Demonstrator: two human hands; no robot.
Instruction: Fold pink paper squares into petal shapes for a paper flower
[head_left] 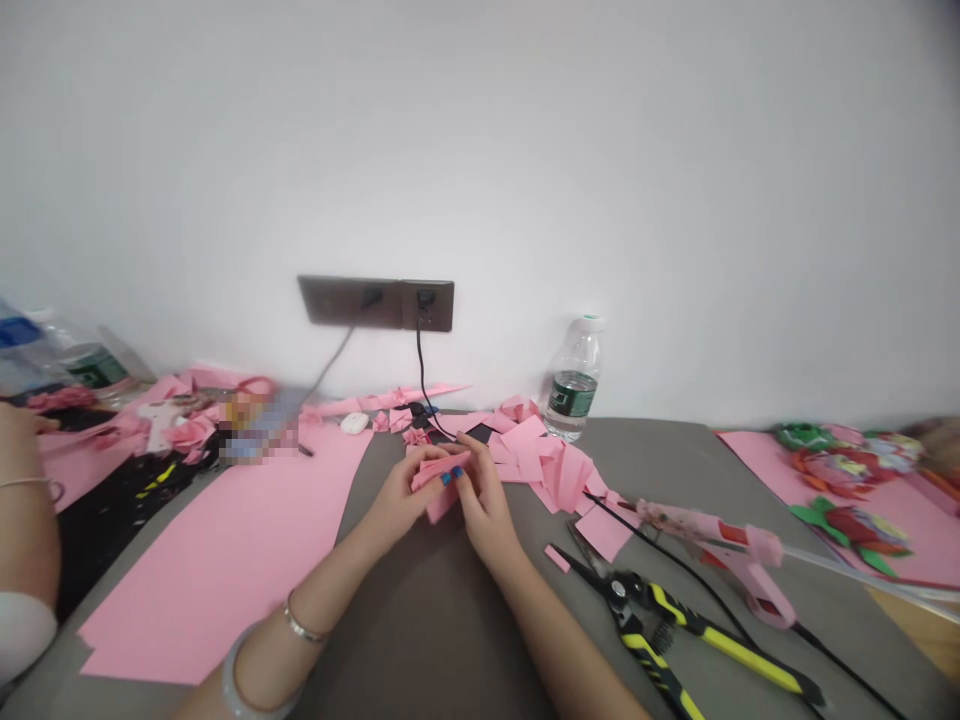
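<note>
Both of my hands meet over the grey table around a small folded piece of pink paper (439, 505). My left hand (405, 500) grips its left side, thumb on the near face. From the right, my right hand (482, 500) pinches the same paper at its upper edge, the two thumbs almost touching. The far fingers are partly hidden behind the paper. Just right of my hands lies a pile of cut pink paper pieces (562, 470). A large pink sheet (232, 560) spreads flat to the left.
Black-and-yellow shears (619, 590) lie open at the right, beside a pink glue gun (731, 540) with a black cord. A water bottle (576, 380) stands by the wall. Paper flowers (855, 520) rest at far right. Another person's arm (26, 530) shows at far left.
</note>
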